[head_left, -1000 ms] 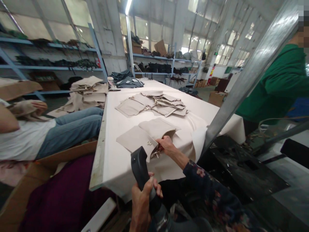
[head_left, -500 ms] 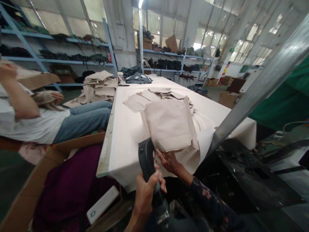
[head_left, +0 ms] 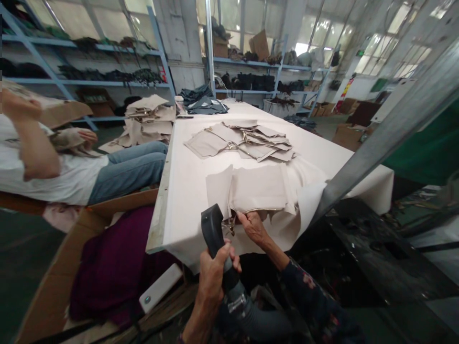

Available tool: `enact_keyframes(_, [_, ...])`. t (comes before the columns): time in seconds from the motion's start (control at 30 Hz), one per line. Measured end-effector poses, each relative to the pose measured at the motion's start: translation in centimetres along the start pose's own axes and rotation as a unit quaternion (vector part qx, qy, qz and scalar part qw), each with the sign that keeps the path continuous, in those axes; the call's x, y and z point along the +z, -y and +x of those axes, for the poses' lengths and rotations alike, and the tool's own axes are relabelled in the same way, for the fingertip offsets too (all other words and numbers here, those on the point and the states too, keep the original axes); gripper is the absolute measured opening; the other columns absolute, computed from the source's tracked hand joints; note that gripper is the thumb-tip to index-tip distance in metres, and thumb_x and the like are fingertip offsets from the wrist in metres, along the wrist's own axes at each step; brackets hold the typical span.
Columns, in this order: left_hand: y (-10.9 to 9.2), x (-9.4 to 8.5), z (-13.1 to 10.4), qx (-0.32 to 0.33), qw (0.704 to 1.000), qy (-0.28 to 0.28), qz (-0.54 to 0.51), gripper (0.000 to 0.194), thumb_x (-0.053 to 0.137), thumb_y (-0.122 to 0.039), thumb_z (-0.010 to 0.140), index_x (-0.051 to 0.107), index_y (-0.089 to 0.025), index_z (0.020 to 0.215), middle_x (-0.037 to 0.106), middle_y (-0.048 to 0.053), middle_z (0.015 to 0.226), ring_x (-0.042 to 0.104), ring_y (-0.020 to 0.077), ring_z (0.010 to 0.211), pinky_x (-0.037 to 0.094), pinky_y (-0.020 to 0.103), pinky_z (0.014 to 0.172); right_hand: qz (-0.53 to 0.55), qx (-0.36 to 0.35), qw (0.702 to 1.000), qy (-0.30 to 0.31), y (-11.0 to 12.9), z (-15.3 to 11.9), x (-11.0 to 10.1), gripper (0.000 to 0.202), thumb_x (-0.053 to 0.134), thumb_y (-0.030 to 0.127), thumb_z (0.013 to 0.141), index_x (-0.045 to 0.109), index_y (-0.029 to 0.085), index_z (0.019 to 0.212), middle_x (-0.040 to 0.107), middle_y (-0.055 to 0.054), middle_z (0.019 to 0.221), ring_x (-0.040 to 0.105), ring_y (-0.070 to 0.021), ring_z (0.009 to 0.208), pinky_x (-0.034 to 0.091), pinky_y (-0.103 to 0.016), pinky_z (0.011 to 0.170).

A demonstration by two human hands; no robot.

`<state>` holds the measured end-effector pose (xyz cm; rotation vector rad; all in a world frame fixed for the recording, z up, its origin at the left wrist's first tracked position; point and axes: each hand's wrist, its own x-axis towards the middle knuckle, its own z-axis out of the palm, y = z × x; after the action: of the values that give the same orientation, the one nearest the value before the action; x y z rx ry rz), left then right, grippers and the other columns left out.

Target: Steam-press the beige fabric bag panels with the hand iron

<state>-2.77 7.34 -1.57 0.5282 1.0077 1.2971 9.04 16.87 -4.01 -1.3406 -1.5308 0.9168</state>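
My left hand (head_left: 214,270) is wrapped around a black vacuum hose nozzle (head_left: 212,227), whose curved head points up at the table's near edge. A grey ribbed hose (head_left: 247,306) runs from it down towards me. My right hand (head_left: 254,228) pinches the near edge of a beige zipped pouch piece (head_left: 258,188), beside the left end of its zip. The piece lies on the table, with a beige flap (head_left: 218,188) spread to its left. Small gold-coloured zip hardware (head_left: 230,229) hangs between the nozzle and my right fingers.
Further back on the pale-covered table (head_left: 190,186) lies a heap of similar beige pieces (head_left: 247,141). A slanting metal post (head_left: 380,129) stands at right. On the left are a seated person (head_left: 125,167), a box with purple cloth (head_left: 111,263) and a white power bank-like object (head_left: 161,288).
The beige piece has come down from a raised, tilted position to lie flatter, uncovering the heap behind. Its flap now spreads left. Both hands keep their holds.
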Motion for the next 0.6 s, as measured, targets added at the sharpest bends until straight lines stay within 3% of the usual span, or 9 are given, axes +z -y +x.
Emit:
enact_keyframes(0.13, [-0.1, 0.1, -0.5, 0.005, 1.0, 0.005, -0.003, 0.028, 0.069, -0.031, 0.07, 0.054, -0.015, 0.087, 0.051, -0.006, 0.054, 0.048, 0.0086, 0.04, 0.043, 0.023, 0.04, -0.005, 0.001, 1.0, -0.018, 0.6, -0.4, -0.3, 0.038, 0.05, 0.033, 0.084, 0.049, 0.018, 0.049, 0.046, 0.002, 0.046, 0.04, -0.0111, 0.046, 0.029, -0.022, 0.047])
enact_keyframes(0.2, [0.0, 0.0, -0.5, 0.005, 1.0, 0.005, -0.004, 0.027, 0.069, -0.03, 0.071, 0.054, -0.015, 0.087, 0.051, -0.006, 0.054, 0.048, 0.0089, 0.04, 0.043, 0.023, 0.04, -0.031, -0.008, 0.999, 0.032, 1.3, -1.2, -1.5, 0.032, 0.05, 0.029, 0.085, 0.057, 0.017, 0.056, 0.056, 0.0, 0.052, 0.05, -0.0129, 0.049, 0.033, -0.022, 0.048])
enact_keyframes(0.3, [0.2, -0.2, -0.4, 0.001, 1.0, 0.002, -0.002, 0.028, 0.068, -0.031, 0.071, 0.052, -0.015, 0.088, 0.051, -0.006, 0.053, 0.048, 0.0094, 0.04, 0.042, 0.024, 0.04, -0.134, -0.048, 0.977, 0.159, 3.0, -1.9, -4.5, 0.032, 0.048, 0.02, 0.085, 0.06, 0.017, 0.057, 0.062, -0.002, 0.053, 0.055, -0.0129, 0.048, 0.038, -0.021, 0.051])
enact_keyframes(0.37, [0.1, -0.2, -0.4, 0.002, 1.0, 0.005, -0.003, 0.028, 0.068, -0.031, 0.072, 0.052, -0.015, 0.088, 0.051, -0.006, 0.053, 0.048, 0.0097, 0.04, 0.043, 0.024, 0.04, -0.24, -0.098, 0.955, 0.143, 4.2, -1.5, -6.4, 0.032, 0.047, 0.018, 0.086, 0.063, 0.017, 0.059, 0.063, -0.004, 0.056, 0.058, -0.0145, 0.052, 0.041, -0.023, 0.056])
enact_keyframes(0.47, [0.0, 0.0, -0.6, 0.008, 1.0, 0.017, 0.0, 0.028, 0.068, -0.032, 0.072, 0.053, -0.015, 0.088, 0.051, -0.006, 0.053, 0.048, 0.0099, 0.04, 0.043, 0.024, 0.039, -0.368, -0.201, 0.904, 0.082, 5.0, 1.0, -7.7, 0.026, 0.046, 0.011, 0.086, 0.07, 0.017, 0.094, 0.07, -0.01, 0.086, 0.064, -0.0217, 0.08, 0.045, -0.029, 0.071])
enact_keyframes(0.53, [0.0, 0.2, -0.8, 0.01, 1.0, 0.019, 0.005, 0.028, 0.068, -0.033, 0.072, 0.054, -0.015, 0.087, 0.05, -0.006, 0.053, 0.048, 0.0101, 0.04, 0.044, 0.025, 0.039, -0.396, -0.264, 0.87, 0.129, 4.5, 3.4, -7.4, 0.043, 0.044, 0.003, 0.084, 0.063, 0.022, 0.118, 0.064, -0.011, 0.116, 0.057, -0.0245, 0.107, 0.044, -0.033, 0.084])
enact_keyframes(0.6, [0.0, 0.3, -0.9, 0.015, 1.0, 0.017, 0.01, 0.029, 0.069, -0.034, 0.071, 0.054, -0.014, 0.086, 0.05, -0.006, 0.053, 0.048, 0.0104, 0.04, 0.044, 0.026, 0.038, -0.386, -0.3, 0.85, 0.198, 3.4, 5.9, -6.5, 0.047, 0.045, 0.001, 0.082, 0.063, 0.025, 0.118, 0.055, -0.009, 0.132, 0.046, -0.0234, 0.123, 0.039, -0.036, 0.096])
